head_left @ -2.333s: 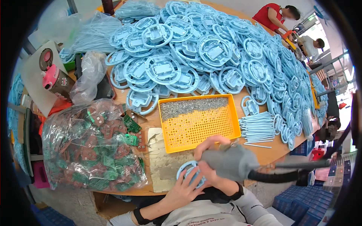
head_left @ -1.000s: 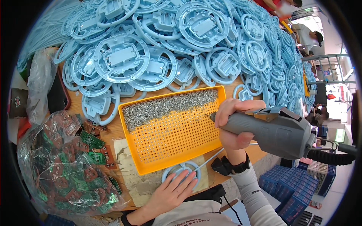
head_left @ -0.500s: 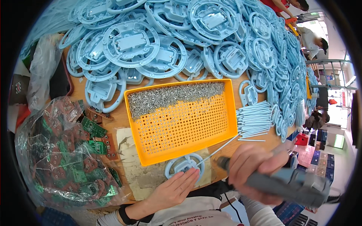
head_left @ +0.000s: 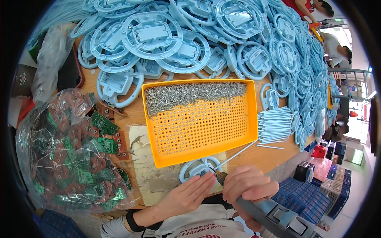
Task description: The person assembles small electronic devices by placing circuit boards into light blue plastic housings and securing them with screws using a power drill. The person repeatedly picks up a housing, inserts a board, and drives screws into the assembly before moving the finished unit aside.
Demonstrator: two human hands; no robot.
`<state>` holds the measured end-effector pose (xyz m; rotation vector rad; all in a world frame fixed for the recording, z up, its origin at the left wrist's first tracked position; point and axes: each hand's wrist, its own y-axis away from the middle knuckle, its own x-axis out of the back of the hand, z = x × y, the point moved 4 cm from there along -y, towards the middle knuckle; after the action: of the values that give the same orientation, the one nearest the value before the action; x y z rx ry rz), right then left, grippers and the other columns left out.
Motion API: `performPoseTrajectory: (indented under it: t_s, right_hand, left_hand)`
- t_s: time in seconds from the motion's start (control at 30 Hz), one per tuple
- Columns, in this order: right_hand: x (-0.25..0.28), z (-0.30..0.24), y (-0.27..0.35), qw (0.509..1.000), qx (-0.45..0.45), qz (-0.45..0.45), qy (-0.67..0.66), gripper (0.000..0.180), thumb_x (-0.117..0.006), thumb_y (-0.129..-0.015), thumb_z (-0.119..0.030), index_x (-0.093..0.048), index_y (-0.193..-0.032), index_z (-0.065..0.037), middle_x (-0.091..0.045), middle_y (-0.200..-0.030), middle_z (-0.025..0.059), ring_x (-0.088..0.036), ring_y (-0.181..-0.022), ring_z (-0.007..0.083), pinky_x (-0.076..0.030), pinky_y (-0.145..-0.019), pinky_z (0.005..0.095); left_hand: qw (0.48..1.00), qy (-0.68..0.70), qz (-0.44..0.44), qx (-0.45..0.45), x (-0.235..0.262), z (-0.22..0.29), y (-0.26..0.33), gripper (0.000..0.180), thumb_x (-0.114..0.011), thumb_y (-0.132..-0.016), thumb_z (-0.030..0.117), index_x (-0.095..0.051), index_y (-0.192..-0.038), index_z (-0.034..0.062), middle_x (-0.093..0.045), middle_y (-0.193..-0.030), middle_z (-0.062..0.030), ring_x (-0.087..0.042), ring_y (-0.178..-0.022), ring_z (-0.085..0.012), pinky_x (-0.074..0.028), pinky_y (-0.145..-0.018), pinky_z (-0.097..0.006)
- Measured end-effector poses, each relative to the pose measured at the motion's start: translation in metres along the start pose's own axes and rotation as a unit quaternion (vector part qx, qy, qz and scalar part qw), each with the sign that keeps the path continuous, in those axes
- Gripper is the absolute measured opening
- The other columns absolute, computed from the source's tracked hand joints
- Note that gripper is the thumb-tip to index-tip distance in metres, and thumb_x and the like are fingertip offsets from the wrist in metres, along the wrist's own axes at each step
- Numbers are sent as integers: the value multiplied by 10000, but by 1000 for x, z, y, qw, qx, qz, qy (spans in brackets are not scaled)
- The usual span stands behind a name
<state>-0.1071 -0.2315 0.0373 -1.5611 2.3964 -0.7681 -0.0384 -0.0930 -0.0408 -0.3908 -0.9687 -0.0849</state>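
A light blue plastic ring-shaped housing (head_left: 183,171) lies on a worn pale sheet (head_left: 152,180). My left hand (head_left: 187,198) rests flat over its near side, fingers stretched out together, hiding part of it. My right hand (head_left: 247,184) is wrapped round a grey power screwdriver (head_left: 274,216). The bit reaches the right part of the housing, by my left fingertips; whether it sits on a screw is too small to tell. A thin light blue rod (head_left: 240,152) extends from the housing toward the tray. Just beyond stands a yellow tray (head_left: 198,154), with loose screws (head_left: 186,97) along its far side.
Many blue housings (head_left: 152,33) are heaped at the back and right. A bundle of light blue rods (head_left: 274,125) lies right of the tray. At left sits a clear bag of circuit boards (head_left: 75,158), several boards beside it. Other people are at the far right.
My right hand has brought the screwdriver left, its bit now at the housing. My left hand stays on the housing. The whole view has shifted slightly.
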Motion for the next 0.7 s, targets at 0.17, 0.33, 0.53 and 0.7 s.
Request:
performPoseTrajectory:
  t_s: [0.17,0.33,0.53,0.7]
  right_hand:
    - [-7,-1,10,997,-13,72,-15,279,-564,-934,-182,-524,-768,38,-617,-711,147,-635,-611,314,-526,-614,398]
    - [-8,1,8,999,-4,54,-3,333,-581,-905,-299,-471,-865,12,-609,-677,121,-620,-568,270,-508,-550,359]
    - [-11,5,12,999,5,37,-17,190,-547,-941,-149,-498,-875,23,-616,-739,142,-627,-616,298,-516,-575,373]
    - [-13,6,13,999,8,34,-25,156,-567,-925,-121,-511,-920,25,-620,-744,143,-621,-606,290,-510,-562,367]
  left_hand:
    - [1000,10,5,4,0,-2,1,424,-535,-870,151,-564,-1256,-22,-526,-1352,-102,-468,-1292,-207,-345,-1086,-333]
    - [1000,24,0,2,0,-2,1,428,-512,-865,140,-562,-1255,-27,-525,-1354,-109,-462,-1298,-207,-341,-1090,-335]
    - [1000,21,-6,-7,-3,-2,4,425,-509,-858,137,-570,-1243,-31,-525,-1353,-113,-461,-1299,-218,-339,-1091,-344]
    - [1000,25,-3,-10,-4,-2,5,427,-512,-849,146,-581,-1231,-30,-530,-1348,-115,-463,-1297,-222,-340,-1092,-349]
